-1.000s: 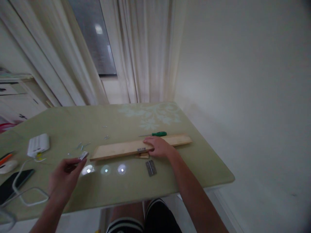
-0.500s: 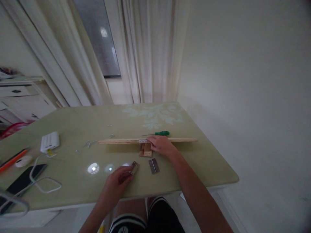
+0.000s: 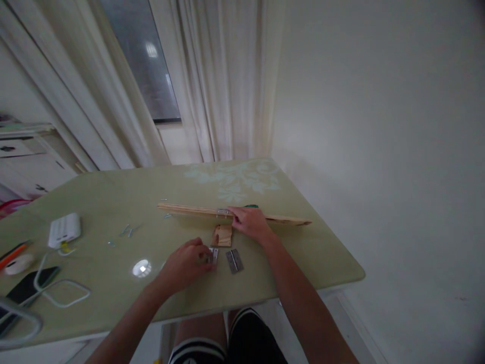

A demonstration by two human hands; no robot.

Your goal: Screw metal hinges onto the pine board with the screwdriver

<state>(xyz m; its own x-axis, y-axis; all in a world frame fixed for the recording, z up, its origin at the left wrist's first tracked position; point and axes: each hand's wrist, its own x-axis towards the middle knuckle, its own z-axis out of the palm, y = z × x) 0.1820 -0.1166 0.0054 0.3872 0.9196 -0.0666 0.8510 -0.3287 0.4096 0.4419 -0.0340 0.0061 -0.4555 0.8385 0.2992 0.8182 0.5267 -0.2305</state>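
Note:
My right hand [image 3: 250, 224] grips a long wooden board [image 3: 189, 210] near its middle, beside a small metal hinge fixed to it, and holds the board tilted up on edge over the green table [image 3: 113, 202]. A small wooden block [image 3: 223, 235] hangs or leans under that hinge. My left hand [image 3: 185, 264] rests low on the table with its fingers closed on a small metal hinge [image 3: 214, 254]. Another flat hinge [image 3: 234, 261] lies just right of it. A green-handled screwdriver [image 3: 251, 206] peeks out behind the board.
Several loose screws [image 3: 127, 231] lie left of the board. At the far left are a white power bank [image 3: 64, 228], a white cable [image 3: 60, 293], a dark phone [image 3: 22, 292] and an orange pen [image 3: 11, 251]. Curtains and a window stand behind the table; the table's edge is near my knees.
My left hand carried the small hinge from the left side of the table rightward and down beside the flat hinge. My right hand tipped the board from flat up onto its edge.

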